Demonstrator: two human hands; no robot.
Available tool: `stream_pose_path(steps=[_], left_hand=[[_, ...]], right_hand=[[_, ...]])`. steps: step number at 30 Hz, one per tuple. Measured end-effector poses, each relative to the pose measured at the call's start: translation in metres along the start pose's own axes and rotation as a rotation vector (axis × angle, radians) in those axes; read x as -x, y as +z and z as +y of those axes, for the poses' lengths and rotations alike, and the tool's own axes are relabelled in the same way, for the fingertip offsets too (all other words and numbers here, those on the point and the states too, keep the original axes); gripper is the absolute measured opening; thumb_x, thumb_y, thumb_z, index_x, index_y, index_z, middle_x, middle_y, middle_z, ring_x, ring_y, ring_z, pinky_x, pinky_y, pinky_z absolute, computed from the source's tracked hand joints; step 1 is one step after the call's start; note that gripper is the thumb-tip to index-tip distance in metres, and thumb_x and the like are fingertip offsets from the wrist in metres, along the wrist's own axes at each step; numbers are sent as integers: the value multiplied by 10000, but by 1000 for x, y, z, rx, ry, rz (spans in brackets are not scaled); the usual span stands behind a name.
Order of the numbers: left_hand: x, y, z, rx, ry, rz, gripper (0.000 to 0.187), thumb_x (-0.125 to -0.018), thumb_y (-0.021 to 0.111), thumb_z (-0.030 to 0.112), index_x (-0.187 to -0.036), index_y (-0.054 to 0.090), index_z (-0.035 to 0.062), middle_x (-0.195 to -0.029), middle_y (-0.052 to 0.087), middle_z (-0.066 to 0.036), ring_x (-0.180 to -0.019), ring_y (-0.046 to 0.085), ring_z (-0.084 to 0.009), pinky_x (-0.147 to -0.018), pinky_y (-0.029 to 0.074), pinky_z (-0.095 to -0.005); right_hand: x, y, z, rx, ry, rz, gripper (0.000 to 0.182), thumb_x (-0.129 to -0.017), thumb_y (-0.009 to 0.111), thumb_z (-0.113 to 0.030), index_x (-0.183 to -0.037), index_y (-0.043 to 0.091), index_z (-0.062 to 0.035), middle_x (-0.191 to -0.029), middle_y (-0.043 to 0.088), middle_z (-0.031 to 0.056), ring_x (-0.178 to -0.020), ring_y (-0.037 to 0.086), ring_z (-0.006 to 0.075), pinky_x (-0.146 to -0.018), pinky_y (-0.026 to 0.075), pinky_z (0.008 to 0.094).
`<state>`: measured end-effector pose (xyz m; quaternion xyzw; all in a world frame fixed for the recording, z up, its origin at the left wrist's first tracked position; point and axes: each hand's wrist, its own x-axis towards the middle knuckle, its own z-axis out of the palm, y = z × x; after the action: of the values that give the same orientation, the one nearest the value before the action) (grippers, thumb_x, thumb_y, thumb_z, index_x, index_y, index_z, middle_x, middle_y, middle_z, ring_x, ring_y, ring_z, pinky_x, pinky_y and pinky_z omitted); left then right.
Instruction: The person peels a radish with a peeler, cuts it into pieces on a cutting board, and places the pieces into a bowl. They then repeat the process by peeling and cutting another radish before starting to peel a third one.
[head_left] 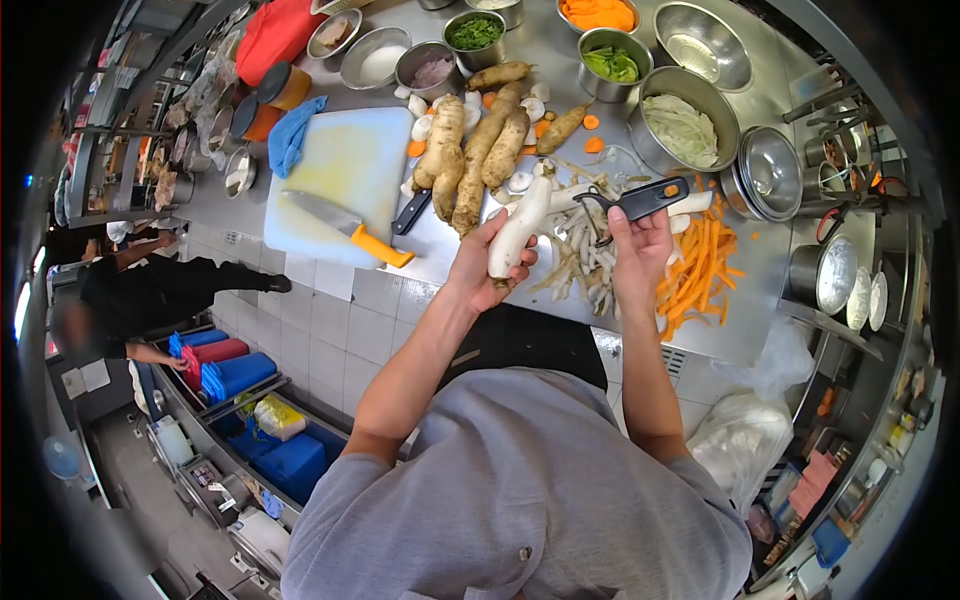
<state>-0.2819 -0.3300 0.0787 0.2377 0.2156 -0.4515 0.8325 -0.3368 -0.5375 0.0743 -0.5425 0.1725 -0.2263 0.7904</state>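
My left hand point(478, 262) is wrapped round a peeled white root point(520, 228), its upper end tilted away from me. My right hand point(640, 250) grips a black-handled peeler point(648, 199), whose head points left toward the root without touching it. Below and between the hands lies a heap of greyish root peelings point(585, 250). Orange carrot peelings point(695, 275) spread beside my right hand. Beyond my left hand several unpeeled brown roots point(487, 150) are piled, with carrot slices and white pieces around them. Other pale lengths of root lie partly behind the peeler.
On the left, a white cutting board point(340, 165) carries a yellow-handled knife point(350, 230) and a blue cloth point(296, 137). A black knife handle point(411, 212) sticks out near the roots. Metal bowls, including one of shredded cabbage point(683, 130), line the back. Another person point(150, 295) works at left.
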Motion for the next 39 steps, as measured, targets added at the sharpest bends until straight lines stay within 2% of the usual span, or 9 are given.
stream_pose_path(steps=[6,9,11,12,14,18,27,33,39], left_hand=[[2,2,-7,-250,75,210,361,-1038,438,381,-1205,513,70,-914,581,-88,-725,581,-171,-463,446,-244],[11,-3,-3,-284,61,191,339,-1045,425,366,-1194,521,78,-925,592,-87,-736,594,-179,-450,437,-239],[16,-24,3,-173,85,115,371,-1044,441,366,-1252,501,64,-995,615,-96,-840,619,-194,-607,505,-296],[20,-21,8,-135,128,151,392,-1043,448,364,-1283,488,57,-1025,621,-100,-884,622,-201,-673,519,-320],[23,-30,18,-33,268,55,472,-1014,539,291,-1393,423,34,-1182,612,-115,-1095,601,-227,-964,489,-415],[30,-31,64,-201,355,-262,481,-915,642,19,-1356,452,47,-1290,556,-110,-1264,520,-267,-1119,397,-460],[67,-63,134,-602,684,-296,392,-866,705,-37,-1191,498,33,-1187,638,-152,-1141,626,-252,-980,538,-392],[95,-81,177,-522,683,-443,421,-857,718,-26,-1201,484,43,-1224,602,-159,-1209,587,-287,-1045,491,-409],[83,-76,188,-967,879,-468,333,-820,746,-47,-1081,551,17,-1170,594,-137,-1229,576,-302,-1013,478,-383]], right_hand=[[24,48,8,-131,42,-200,289,-916,677,-26,-1168,538,-4,-1044,646,56,-949,608,109,-857,491,261],[3,39,47,201,-128,-40,250,-913,697,-77,-1108,562,-1,-972,647,46,-852,589,98,-764,478,253],[-23,30,37,531,-359,245,223,-916,697,-95,-1061,560,3,-917,636,43,-764,568,97,-687,460,249],[-37,28,35,228,-273,302,198,-923,682,-67,-1056,550,-2,-926,636,43,-774,569,92,-704,463,239],[-39,16,29,209,-241,228,198,-925,677,-52,-1071,551,-6,-942,641,44,-778,570,89,-713,466,233],[-10,49,-2,115,-165,210,225,-914,693,-48,-1100,569,-19,-976,654,45,-824,589,84,-750,483,230],[61,222,26,-30,-207,151,262,-899,699,-31,-1117,555,-15,-972,648,31,-873,605,92,-809,483,247],[37,179,61,296,-233,588,137,-910,682,-26,-986,569,-33,-834,631,4,-690,543,49,-635,431,194],[75,249,29,99,-222,441,247,-899,692,-25,-1110,562,-22,-950,662,27,-807,593,62,-736,473,213]])
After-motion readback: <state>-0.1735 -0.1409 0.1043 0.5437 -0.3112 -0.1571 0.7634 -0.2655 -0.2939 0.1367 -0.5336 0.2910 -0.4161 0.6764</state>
